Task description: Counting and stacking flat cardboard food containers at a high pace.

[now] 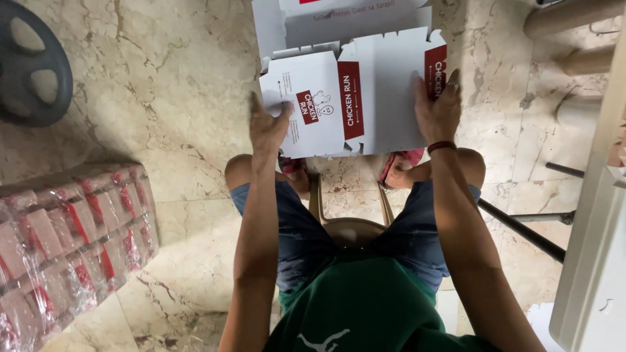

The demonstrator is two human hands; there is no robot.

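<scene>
Seated on wooden stool [349, 225], knees apart, over marble floor [169, 98]. Near left: plastic-wrapped bundle [68, 244] of flat red-and-white cartons on the floor. Left hand [268, 127] flat, fingers spread, pressing left panel of flat box blank [355, 98]. Right hand [438, 111] open, palm down on the blank's right edge; red wristband [441, 146]. Blank white with red label strips, lying on the floor past the knees. Beyond, touching: more white blanks [339, 23]. Far left: dark round wheel-like part [29, 62].

Food-shop packing corner: wrapped box stacks [65, 248]
</scene>
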